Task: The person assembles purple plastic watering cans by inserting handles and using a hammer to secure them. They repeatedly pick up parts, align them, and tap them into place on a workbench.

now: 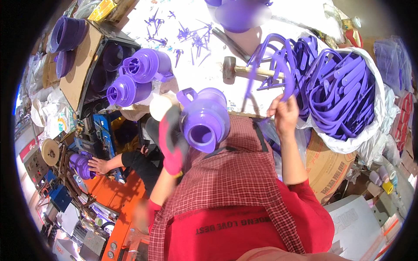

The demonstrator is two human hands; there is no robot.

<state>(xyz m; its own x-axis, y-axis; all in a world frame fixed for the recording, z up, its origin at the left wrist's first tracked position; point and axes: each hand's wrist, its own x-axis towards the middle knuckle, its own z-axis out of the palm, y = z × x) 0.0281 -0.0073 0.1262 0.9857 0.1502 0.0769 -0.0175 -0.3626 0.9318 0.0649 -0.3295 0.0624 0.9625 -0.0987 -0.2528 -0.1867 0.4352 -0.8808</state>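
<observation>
My right hand (285,114) is bare and closed on the end of a curved purple handle (288,85), lifted in front of the table edge and partly blurred. A purple plastic jug (207,115) with a side loop lies tilted against my checked apron, its round opening towards me. Right beside the jug is my left hand (172,145) in a pink and grey glove; its fingers are smeared, so their grip is unclear. A wooden-handled mallet (229,70) lies on the white table top (191,78). Two more purple jugs (146,65) lie on their sides at the left.
At right, a white sack (378,82) overflows with purple handles (344,91). Small purple pieces (196,37) are scattered across the table. A box (82,65) holding purple parts stands at left. Below it, another person's hand (99,166) touches a purple jug (82,165) at a machine.
</observation>
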